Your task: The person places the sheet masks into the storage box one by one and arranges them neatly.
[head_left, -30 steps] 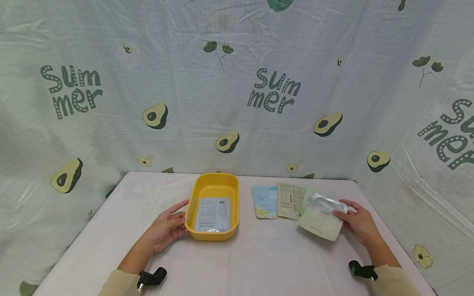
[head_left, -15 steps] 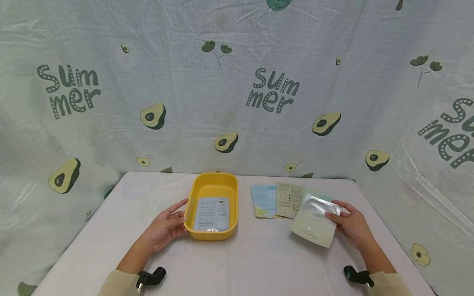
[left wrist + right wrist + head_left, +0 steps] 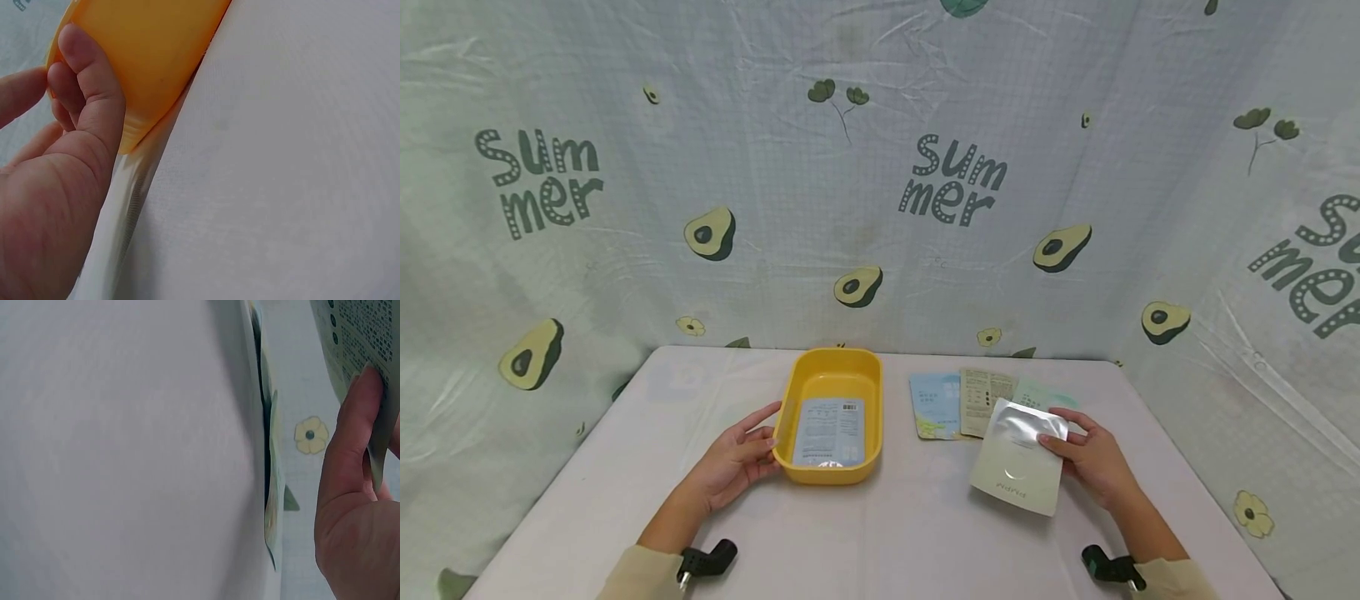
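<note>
Our right hand [image 3: 1093, 462] pinched the pouch [image 3: 1018, 467] by its right edge, thumb on top and fingers behind, and held it above the table [image 3: 910, 542], on the near side of three packets [image 3: 981, 400]. We judged it light, flexible and perhaps slick, best taken by that flat edge. Our left hand [image 3: 733, 467], thumb and fingers at the left rim, gripped the tray [image 3: 831, 383]; a pale blue packet [image 3: 829, 435] lay in its near part.

1. We wear a plain beige left sleeve [image 3: 642, 575] and a matching right sleeve [image 3: 1176, 581].
2. We carry a black, elbow-shaped left wrist camera [image 3: 709, 562] and a similar right wrist camera [image 3: 1111, 567].
3. Our left one has a small silvery piece [image 3: 684, 582].
</note>
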A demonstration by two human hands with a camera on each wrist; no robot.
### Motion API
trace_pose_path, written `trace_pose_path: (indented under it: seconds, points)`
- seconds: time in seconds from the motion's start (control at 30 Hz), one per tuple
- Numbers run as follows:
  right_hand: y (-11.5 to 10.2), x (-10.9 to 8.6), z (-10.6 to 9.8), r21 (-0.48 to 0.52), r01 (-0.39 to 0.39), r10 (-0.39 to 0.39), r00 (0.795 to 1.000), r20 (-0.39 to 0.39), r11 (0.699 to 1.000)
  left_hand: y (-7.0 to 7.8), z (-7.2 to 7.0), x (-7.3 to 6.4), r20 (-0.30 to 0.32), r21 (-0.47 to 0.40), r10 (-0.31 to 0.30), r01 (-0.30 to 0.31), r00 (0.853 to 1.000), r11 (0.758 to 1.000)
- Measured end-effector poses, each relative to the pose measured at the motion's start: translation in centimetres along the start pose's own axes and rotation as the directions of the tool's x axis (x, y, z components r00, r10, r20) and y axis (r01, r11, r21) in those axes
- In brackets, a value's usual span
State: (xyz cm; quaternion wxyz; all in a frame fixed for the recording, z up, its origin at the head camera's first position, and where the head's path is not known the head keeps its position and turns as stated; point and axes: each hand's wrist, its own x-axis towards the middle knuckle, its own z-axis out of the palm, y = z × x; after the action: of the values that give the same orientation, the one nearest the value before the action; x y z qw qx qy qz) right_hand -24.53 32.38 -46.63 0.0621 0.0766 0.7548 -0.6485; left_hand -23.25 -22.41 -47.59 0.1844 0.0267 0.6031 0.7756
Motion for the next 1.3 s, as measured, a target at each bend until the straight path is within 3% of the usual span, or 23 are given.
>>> trace_pose_path:
  seconds: [0.3,1.3]
  points:
    - [-0.6,-0.3,1.6,0.056,0.029,-0.033,0.997,0.073,0.998,0.0,-0.1,0.0,0.028,-0.026,0.01,-0.009,1.0,1.0]
    - [-1.4,1.6,6.1,0.049,0.063,-0.069,0.989,0.133,0.997,-0.1,-0.1,0.1,0.024,-0.02,0.009,-0.009,1.0,1.0]
